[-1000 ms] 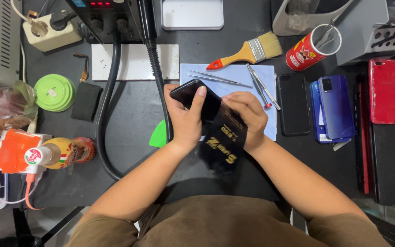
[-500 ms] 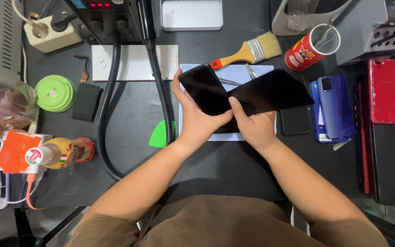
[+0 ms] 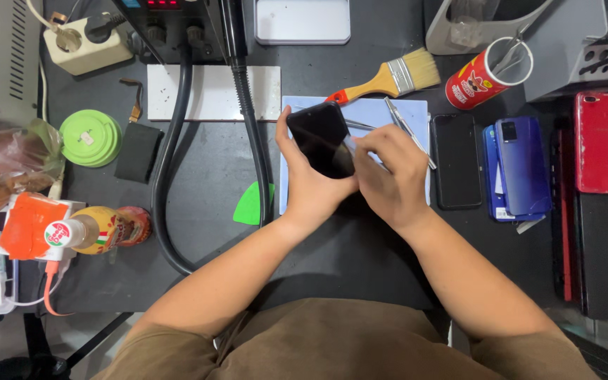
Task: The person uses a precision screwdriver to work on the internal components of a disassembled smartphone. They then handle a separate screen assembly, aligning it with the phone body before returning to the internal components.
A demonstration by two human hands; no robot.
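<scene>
My left hand (image 3: 309,184) grips a black phone (image 3: 320,137), dark side up, tilted above a pale blue mat (image 3: 371,112). My right hand (image 3: 388,172) rests its fingertips on the phone's right edge; whether it pinches anything there I cannot tell. Metal tweezers (image 3: 409,130) lie on the mat just right of my right hand. A green triangular pick (image 3: 251,204) lies on the dark table left of my left wrist.
A paintbrush (image 3: 392,79) lies behind the mat. Right of it are a red cylindrical can with tools (image 3: 483,76), a black phone (image 3: 457,160), a blue phone (image 3: 522,167) and a red phone (image 3: 599,141). A black hose (image 3: 170,169), green round box (image 3: 91,137) and bottles (image 3: 72,231) sit left.
A dark sheet that my right hand pulled off to the right half a second ago is gone from view. My right hand has come back onto the phone's right edge.
</scene>
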